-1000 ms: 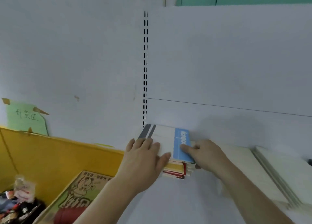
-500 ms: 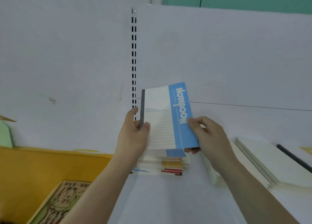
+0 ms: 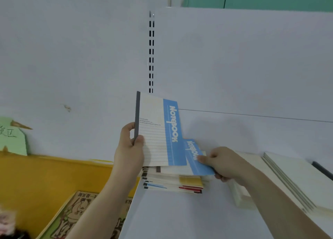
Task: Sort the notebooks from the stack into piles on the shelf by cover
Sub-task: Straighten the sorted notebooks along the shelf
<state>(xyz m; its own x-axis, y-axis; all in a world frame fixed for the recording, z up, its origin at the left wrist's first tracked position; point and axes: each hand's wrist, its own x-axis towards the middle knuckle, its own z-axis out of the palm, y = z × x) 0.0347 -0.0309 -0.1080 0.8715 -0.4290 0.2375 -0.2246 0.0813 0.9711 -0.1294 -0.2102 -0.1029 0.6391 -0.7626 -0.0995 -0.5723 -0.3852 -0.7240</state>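
The white metal shelf [image 3: 180, 217] carries, at its right, a flat pile of cream-covered notebooks [image 3: 295, 177] and, near the back panel, the mixed stack of thin paper notebooks [image 3: 173, 182] with yellow, red and blue marks on their edges, from which the sorting draws. Above that stack the left hand [image 3: 130, 152] holds a white lined notebook with a blue "Notebook" band and grey spine [image 3: 156, 132] upright, thumb in front and fingers behind, pinching the spine edge. Just beside it, the right hand [image 3: 223, 164] pinches the blue-banded corner of a second matching notebook [image 3: 195, 159], which lies on top of the stack, tilted up slightly. The step in hand looks like gathering same-cover copies. Next, that second copy probably needs lifting free without dragging those beneath, then both setting together as one pile on bare shelf.
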